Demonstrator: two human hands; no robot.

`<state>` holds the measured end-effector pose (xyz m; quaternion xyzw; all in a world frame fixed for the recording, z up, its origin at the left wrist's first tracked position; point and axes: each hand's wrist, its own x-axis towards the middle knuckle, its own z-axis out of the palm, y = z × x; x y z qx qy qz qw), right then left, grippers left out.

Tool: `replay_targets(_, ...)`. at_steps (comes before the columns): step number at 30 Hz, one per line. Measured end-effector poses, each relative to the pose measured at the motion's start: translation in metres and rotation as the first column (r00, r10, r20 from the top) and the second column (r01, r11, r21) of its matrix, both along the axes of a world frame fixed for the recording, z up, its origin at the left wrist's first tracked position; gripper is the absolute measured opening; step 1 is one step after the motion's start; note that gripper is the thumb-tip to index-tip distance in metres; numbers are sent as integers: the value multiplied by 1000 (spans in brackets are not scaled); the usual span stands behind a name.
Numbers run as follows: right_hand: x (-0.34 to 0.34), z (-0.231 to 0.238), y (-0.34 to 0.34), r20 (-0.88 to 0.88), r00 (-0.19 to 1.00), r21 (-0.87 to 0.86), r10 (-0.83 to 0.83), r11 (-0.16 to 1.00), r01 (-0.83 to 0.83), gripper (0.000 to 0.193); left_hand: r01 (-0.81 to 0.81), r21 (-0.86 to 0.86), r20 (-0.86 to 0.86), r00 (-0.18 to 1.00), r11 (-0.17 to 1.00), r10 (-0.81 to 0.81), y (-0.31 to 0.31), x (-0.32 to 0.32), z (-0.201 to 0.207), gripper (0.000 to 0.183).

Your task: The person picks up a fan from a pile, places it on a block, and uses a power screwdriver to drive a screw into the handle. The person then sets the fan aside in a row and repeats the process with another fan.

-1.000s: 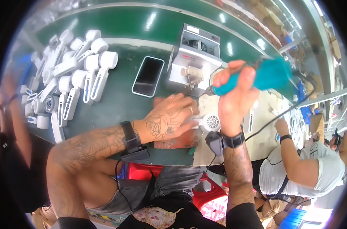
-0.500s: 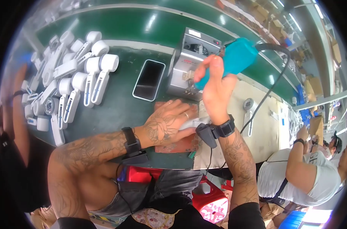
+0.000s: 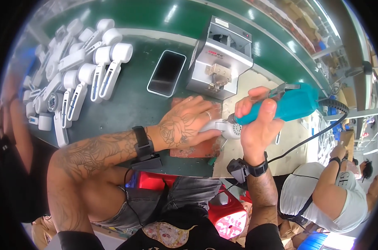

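Observation:
My left hand (image 3: 184, 124) is closed over the handle of a white handheld fan (image 3: 232, 131), pressing it onto a reddish-brown mat (image 3: 192, 151). The fan's round grilled head pokes out to the right, and much of its handle is hidden under my fingers. A teal electric screwdriver (image 3: 296, 102) lies nearly level in my right hand (image 3: 257, 132), with my fingers and thumb wrapped round its body. Its bit end points left and meets the fan near the neck; whether a screw is there, I cannot tell.
A grey screw-feeder machine (image 3: 216, 56) stands behind the mat, with a phone (image 3: 167, 74) to its left. Many white fans (image 3: 110, 79) are heaped at the far left. The screwdriver's black cable (image 3: 299, 143) loops down at right. Other people sit on both sides.
My right hand has brought the screwdriver from beside the feeder machine down and toward me, onto the fan. My left hand stays on the fan, whose head now shows.

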<state>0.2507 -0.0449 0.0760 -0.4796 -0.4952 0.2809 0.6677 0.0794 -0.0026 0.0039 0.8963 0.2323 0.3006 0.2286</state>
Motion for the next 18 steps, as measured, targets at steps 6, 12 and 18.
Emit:
replay_targets(6, -3, -7, 2, -30, 996, -35, 86, 996, -87, 57, -5, 82, -24, 1000, 997, 7, -1, 0, -2, 53)
replay_targets(12, -2, -9, 8, 8, 987, 4, 159, 987, -159, 50, -2, 118, -37, 999, 993, 6, -1, 4, 4, 47)
replay_targets(18, -5, -4, 8, 28, 995, -54, 95, 994, -93, 50, -24, 143, -8, 1000, 989, 25, 0, 1, 1, 45)
